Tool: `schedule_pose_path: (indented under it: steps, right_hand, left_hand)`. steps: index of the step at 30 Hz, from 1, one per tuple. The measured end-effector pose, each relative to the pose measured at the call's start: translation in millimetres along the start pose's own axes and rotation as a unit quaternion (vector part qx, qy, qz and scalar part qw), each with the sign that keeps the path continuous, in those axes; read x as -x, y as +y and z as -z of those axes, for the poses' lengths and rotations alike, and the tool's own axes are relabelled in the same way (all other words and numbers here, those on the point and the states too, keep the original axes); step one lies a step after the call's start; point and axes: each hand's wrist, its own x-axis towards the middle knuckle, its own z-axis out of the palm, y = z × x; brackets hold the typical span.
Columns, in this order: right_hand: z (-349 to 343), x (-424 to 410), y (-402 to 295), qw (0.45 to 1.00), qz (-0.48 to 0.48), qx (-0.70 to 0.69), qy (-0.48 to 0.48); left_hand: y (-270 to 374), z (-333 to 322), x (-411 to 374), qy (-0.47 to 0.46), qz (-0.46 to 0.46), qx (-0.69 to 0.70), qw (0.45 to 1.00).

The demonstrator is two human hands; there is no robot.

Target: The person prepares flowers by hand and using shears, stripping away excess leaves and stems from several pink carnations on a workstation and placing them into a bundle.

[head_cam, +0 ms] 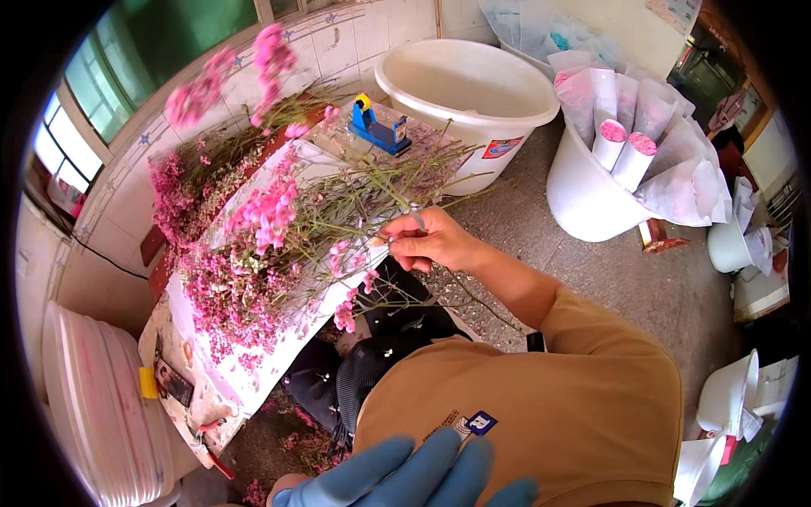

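Observation:
My right hand (434, 241), bare, pinches thin green stems between thumb and fingers just beyond the table's near edge. A small grey strip (417, 220) lies across its index finger. Sprigs with pink blossoms (345, 310) hang below the hand, and one long stem trails toward my sleeve. A heap of pink dried-looking flowers (234, 291) covers the white sheet (282, 386) on the table, blossoms to the left, stems toward my hand. Close to the camera, my left hand (412, 475) wears a blue glove. Its fingers are extended and apart, with nothing visible in them; the palm is hidden.
A blue tape dispenser (380, 130) stands at the table's far end, near a large white tub (469, 114). Another tub (589, 190) holds wrapped pink bunches. Red-handled pruning shears (212, 443) lie at the near left corner, beside stacked pale tubs (108, 405).

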Motion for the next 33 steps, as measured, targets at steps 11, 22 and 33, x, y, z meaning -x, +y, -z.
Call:
schedule_pose_path:
  steps: [11, 22, 33]
  right_hand:
    - [-19.1, 10.3, 14.4, 0.996, 0.072, 0.011, 0.048]
    - [-17.9, 8.8, 46.5, 0.997, 0.044, 0.006, 0.062]
    - [-15.1, 9.8, 52.6, 0.998, 0.03, -0.036, 0.031]
  left_hand:
    - [-153.3, -41.9, 43.7, 0.089, 0.396, 0.199, 0.892]
    - [-190.9, -107.5, 63.2, 0.29, 0.222, 0.665, 0.651]
    - [-205.7, -93.8, 93.1, 0.296, 0.141, 0.647, 0.688]
